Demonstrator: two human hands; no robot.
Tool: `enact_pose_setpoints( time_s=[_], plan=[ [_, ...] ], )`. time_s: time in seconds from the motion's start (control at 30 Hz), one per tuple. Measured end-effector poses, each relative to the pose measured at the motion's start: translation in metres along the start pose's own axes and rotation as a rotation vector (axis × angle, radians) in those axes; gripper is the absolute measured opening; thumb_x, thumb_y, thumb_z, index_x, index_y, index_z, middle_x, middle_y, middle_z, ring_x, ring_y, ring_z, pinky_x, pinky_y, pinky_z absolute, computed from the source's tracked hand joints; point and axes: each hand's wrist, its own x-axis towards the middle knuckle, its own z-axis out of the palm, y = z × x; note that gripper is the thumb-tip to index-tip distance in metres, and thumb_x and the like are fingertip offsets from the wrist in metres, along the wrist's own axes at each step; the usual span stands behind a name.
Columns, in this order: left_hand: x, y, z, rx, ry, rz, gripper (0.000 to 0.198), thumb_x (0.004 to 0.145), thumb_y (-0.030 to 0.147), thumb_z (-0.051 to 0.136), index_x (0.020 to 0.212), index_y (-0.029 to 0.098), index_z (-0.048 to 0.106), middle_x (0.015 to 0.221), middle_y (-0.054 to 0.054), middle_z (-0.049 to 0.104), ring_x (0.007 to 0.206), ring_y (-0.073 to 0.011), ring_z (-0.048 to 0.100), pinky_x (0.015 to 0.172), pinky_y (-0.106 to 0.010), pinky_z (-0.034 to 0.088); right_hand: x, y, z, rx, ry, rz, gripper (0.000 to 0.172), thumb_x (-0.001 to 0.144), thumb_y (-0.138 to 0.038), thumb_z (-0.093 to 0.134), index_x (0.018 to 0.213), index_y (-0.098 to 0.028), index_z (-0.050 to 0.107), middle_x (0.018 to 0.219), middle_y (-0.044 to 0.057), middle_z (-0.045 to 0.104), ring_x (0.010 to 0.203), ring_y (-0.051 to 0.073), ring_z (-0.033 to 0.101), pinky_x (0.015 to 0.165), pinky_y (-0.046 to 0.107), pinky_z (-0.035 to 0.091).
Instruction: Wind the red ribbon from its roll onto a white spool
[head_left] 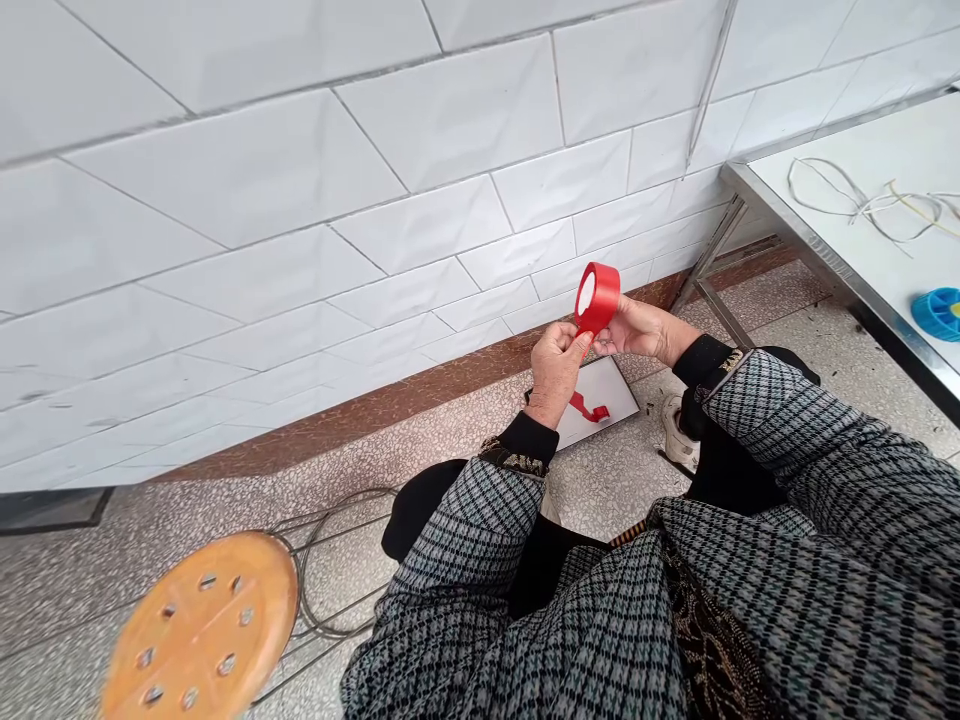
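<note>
A roll of red tape (598,297) is held up in front of the white tiled wall. My right hand (643,328) grips the roll from the right side. My left hand (553,370) is closed in a pinch on the loose end of the tape at the roll's lower edge. Below the hands a white flat board (616,385) lies on the floor with a crumpled strip of red tape (589,408) on it. Both arms wear checked sleeves with black cuffs.
A round wooden stool seat (201,630) with holes stands at the lower left on a wire frame. A steel-edged white table (885,215) at the right carries loose wires (862,200) and a blue round object (937,312). A white shoe (677,430) rests on the speckled floor.
</note>
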Motion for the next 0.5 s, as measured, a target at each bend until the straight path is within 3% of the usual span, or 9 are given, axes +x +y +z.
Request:
enact_pose_setpoints(
  time_s=[0.07, 0.17, 0.33, 0.5],
  plan=[
    [0.001, 0.003, -0.002, 0.048, 0.068, 0.052, 0.018, 0.088, 0.018, 0.085, 0.101, 0.023, 0.074, 0.057, 0.011, 0.043, 0.056, -0.0119, 0.041, 0.064, -0.026, 0.038, 0.001, -0.001, -0.003, 0.004, -0.022, 0.031, 0.034, 0.119, -0.044, 0.067, 0.097, -0.020, 0.074, 0.081, 0.006, 0.081, 0.067, 0.017, 0.072, 0.068, 0.025, 0.065],
    [0.002, 0.007, -0.006, 0.168, 0.022, 0.134, 0.038, 0.087, 0.013, 0.083, 0.122, 0.027, 0.080, 0.056, 0.012, 0.039, 0.058, -0.0140, 0.039, 0.067, -0.028, 0.037, 0.001, -0.003, -0.007, 0.021, -0.037, 0.095, 0.035, 0.122, -0.039, 0.061, 0.097, -0.019, 0.075, 0.078, 0.005, 0.080, 0.062, 0.015, 0.070, 0.060, 0.021, 0.061],
    [0.006, 0.007, -0.010, 0.204, -0.108, 0.153, 0.045, 0.085, 0.011, 0.082, 0.127, 0.029, 0.082, 0.056, 0.012, 0.040, 0.058, -0.0151, 0.039, 0.068, -0.029, 0.036, -0.001, -0.004, -0.010, 0.025, -0.059, 0.125, 0.033, 0.121, -0.039, 0.065, 0.097, -0.019, 0.075, 0.078, 0.006, 0.080, 0.055, 0.014, 0.067, 0.054, 0.019, 0.058],
    [0.010, 0.005, -0.011, 0.187, -0.114, 0.168, 0.041, 0.080, 0.008, 0.085, 0.117, 0.026, 0.082, 0.056, 0.013, 0.038, 0.057, -0.0135, 0.037, 0.068, -0.029, 0.035, -0.004, -0.003, -0.008, 0.026, -0.032, 0.117, 0.025, 0.118, -0.037, 0.067, 0.106, -0.018, 0.078, 0.077, 0.005, 0.080, 0.054, 0.013, 0.065, 0.055, 0.020, 0.061]
  ],
)
